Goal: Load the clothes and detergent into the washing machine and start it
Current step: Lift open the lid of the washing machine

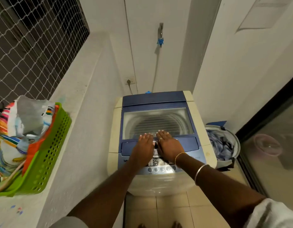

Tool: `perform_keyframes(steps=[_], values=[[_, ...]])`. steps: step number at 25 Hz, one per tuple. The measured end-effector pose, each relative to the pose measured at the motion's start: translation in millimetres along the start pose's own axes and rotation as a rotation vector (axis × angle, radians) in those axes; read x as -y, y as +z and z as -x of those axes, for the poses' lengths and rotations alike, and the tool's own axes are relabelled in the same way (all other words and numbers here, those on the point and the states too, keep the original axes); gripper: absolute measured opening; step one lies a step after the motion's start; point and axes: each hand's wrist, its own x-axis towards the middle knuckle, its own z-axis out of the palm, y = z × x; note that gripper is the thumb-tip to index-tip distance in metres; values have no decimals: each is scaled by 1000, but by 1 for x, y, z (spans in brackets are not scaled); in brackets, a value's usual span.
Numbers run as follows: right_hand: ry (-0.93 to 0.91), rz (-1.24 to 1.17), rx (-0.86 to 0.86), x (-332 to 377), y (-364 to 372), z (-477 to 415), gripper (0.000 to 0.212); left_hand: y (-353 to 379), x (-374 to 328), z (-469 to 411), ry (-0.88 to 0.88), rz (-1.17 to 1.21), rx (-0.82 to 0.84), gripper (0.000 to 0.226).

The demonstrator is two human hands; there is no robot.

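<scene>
Hands lie side by side, palms down, fingers straight. Left hand (145,145) and right hand (169,146) press flat on the front edge of the closed lid (159,102) of the washing machine (114,145), and neither grips anything. Control panel (160,164) sits under the wrists. Right of the right hand, a round hamper (238,142) holds the clothes (219,145), set between the machine's side and a glass door (274,145). Left of the left hand, a ledge (14,204) runs alongside the machine and carries a green basket (48,158) of colourful bags (24,122). Beyond the fingertips, the rear wall (142,46) stands close behind the machine.
</scene>
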Motion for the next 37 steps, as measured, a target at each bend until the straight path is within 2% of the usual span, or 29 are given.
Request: perform_keyframes(steps=[2, 4, 7, 11, 14, 21, 26, 31, 33, 37], values=[[5, -7, -27, -2, 5, 4, 44, 10, 5, 1, -1, 90, 4, 36], [17, 91, -2, -4, 11, 10, 25, 14, 5, 6, -36, 98, 54, 26], [91, 63, 109, -7, 9, 10, 27, 14, 5, 6, -24, 46, 115, 24], [135, -4, 303, -10, 0, 3, 20, 14, 6, -2, -14, -38, 205, 18], [123, -36, 348, -15, -11, -1, 14, 3, 3, -10, -15, -27, 260, 23], [80, -106, 320, -12, -89, -26, 21, -85, -15, -30, -111, 148, 263, 12], [42, -68, 239, -8, -165, -59, 25, -163, -20, -63, -59, 105, 169, 19], [34, -29, 128, -13, -211, -94, 28, -204, -14, -102, -5, 27, 48, 21], [41, -10, 52, -15, -217, -107, 25, -209, -6, -119, 4, 20, -18, 18], [46, 25, -54, -22, -216, -130, 3, -204, 13, -158, 45, -31, -111, 14]])
